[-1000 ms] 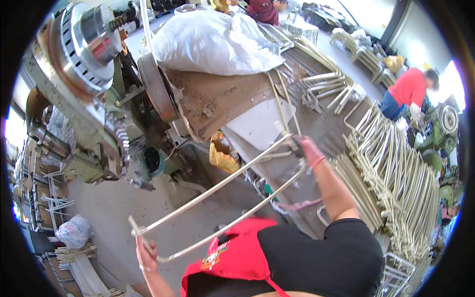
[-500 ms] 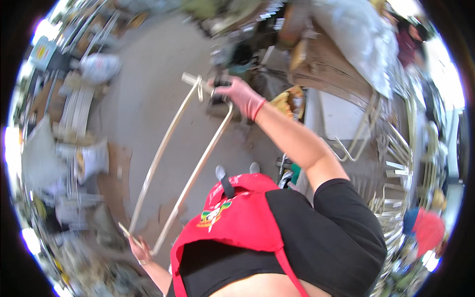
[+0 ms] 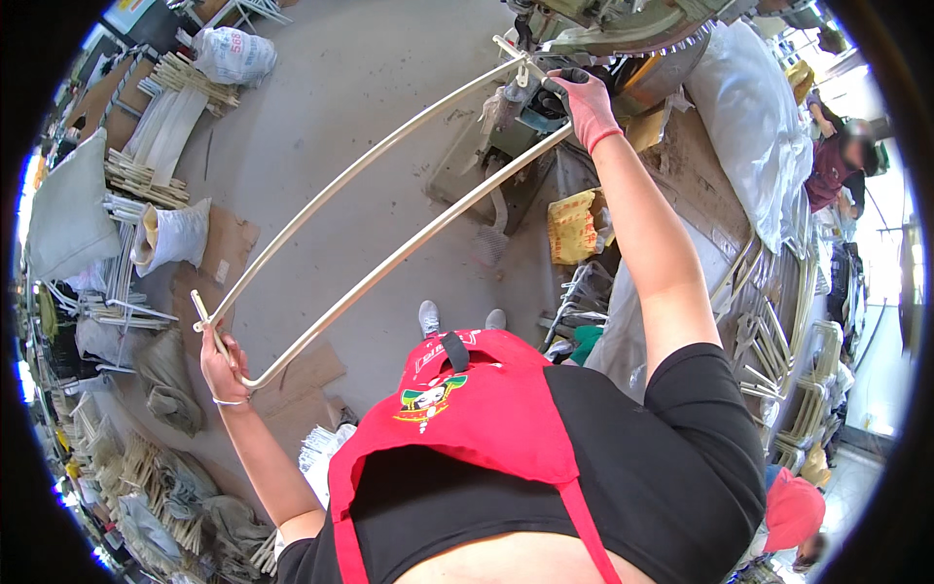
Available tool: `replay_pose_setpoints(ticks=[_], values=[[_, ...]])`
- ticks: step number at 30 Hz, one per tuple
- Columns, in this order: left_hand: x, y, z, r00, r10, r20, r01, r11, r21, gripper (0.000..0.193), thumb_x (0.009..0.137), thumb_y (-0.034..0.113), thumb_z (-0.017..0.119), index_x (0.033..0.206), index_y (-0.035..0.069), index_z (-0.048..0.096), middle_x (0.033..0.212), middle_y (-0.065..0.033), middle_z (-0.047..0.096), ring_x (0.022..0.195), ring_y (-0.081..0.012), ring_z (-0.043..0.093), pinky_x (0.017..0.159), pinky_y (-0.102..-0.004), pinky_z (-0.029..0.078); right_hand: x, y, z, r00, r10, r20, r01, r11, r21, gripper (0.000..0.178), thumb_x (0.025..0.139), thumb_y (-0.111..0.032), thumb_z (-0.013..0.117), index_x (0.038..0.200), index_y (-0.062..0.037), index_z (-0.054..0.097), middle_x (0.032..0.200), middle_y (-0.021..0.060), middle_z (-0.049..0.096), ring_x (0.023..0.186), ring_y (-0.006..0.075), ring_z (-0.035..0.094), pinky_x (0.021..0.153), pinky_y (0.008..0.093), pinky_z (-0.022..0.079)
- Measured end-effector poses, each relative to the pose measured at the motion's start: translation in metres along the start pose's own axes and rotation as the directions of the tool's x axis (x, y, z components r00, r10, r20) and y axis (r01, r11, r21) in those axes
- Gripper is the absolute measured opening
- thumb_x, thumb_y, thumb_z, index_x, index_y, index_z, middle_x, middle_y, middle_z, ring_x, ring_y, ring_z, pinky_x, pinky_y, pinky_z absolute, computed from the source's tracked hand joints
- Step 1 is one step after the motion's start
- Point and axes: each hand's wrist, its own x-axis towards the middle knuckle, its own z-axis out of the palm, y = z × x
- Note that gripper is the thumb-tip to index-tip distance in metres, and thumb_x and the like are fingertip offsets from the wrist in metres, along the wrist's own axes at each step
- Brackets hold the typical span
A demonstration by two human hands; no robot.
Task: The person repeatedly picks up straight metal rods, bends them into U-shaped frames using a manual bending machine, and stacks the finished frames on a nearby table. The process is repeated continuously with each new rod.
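Observation:
A long, cream-coloured tubular frame [image 3: 486, 191] stretches diagonally in front of me, its two long tubes running side by side with short crosspieces at the ends. My left hand [image 3: 224, 368] is bare, with a thin band on the wrist, and its fingers close around the near-left end. At the far-right end, my right hand [image 3: 584, 105], in a pink glove with dark fingers, grips the crosspiece. That end is right by a greenish machine [image 3: 623, 27] at the top; whether the two touch I cannot tell.
A machine base with a pedal [image 3: 491, 245] stands on the floor below the far end. Right of it lie a yellow bag [image 3: 574, 229] and a large wrapped bundle [image 3: 749, 127]. Sacks [image 3: 175, 236] and stacked tubes line the left. Other people [image 3: 837, 161] are at the right.
The tubular frame has moved up and to the right with both hands still on it, its far end now beside the machine. My left hand has risen in view.

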Motion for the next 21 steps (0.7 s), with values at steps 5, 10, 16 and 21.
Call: replay_pose_setpoints(ticks=[5, 10, 16, 21], values=[[0.016, 0.008, -0.004, 0.997, 0.032, 0.065, -0.033, 0.999, 0.016, 0.036, 0.105, 0.036, 0.042, 0.112, 0.004, 0.060, 0.056, 0.0041, 0.045, 0.035, -0.0025, 0.030, 0.030, -0.0205, 0.024, 0.003, 0.002, 0.004, 0.999, 0.034, -0.006, -0.034, 0.999, -0.003, 0.007, 0.083, -0.004, 0.071, 0.090, -0.0016, 0.072, 0.084, 0.0037, 0.069, 0.069, 0.0154, 0.065, 0.066, 0.0302, 0.057], [0.018, 0.013, 0.002, 0.996, -0.002, 0.093, 0.003, 1.000, -0.014, 0.036, 0.106, 0.035, 0.042, 0.113, 0.004, 0.060, 0.056, 0.0039, 0.046, 0.034, -0.0028, 0.031, 0.030, -0.0206, 0.025, 0.020, 0.015, 0.002, 0.992, -0.087, -0.087, 0.055, 0.947, -0.317, 0.007, 0.084, -0.005, 0.071, 0.090, -0.0038, 0.073, 0.082, 0.0008, 0.068, 0.068, 0.0117, 0.062, 0.067, 0.0284, 0.055], [0.015, 0.010, 0.015, 0.997, -0.021, 0.076, 0.022, 1.000, -0.011, 0.037, 0.106, 0.035, 0.041, 0.114, 0.004, 0.060, 0.054, 0.0038, 0.045, 0.034, -0.0029, 0.031, 0.030, -0.0208, 0.025, 0.020, 0.014, -0.013, 0.999, 0.004, -0.036, -0.008, 0.996, -0.092, 0.009, 0.083, -0.002, 0.070, 0.091, -0.0008, 0.073, 0.086, 0.0033, 0.069, 0.073, 0.0130, 0.064, 0.072, 0.0286, 0.054], [0.015, 0.012, 0.014, 0.997, -0.029, 0.076, 0.027, 0.999, 0.034, 0.037, 0.106, 0.037, 0.041, 0.115, 0.006, 0.060, 0.054, 0.0048, 0.045, 0.033, -0.0030, 0.030, 0.029, -0.0206, 0.024, 0.024, 0.026, -0.014, 0.994, -0.051, -0.091, 0.010, 0.914, -0.406, 0.010, 0.082, -0.006, 0.072, 0.091, -0.0012, 0.074, 0.080, 0.0020, 0.068, 0.071, 0.0113, 0.064, 0.070, 0.0269, 0.054]])
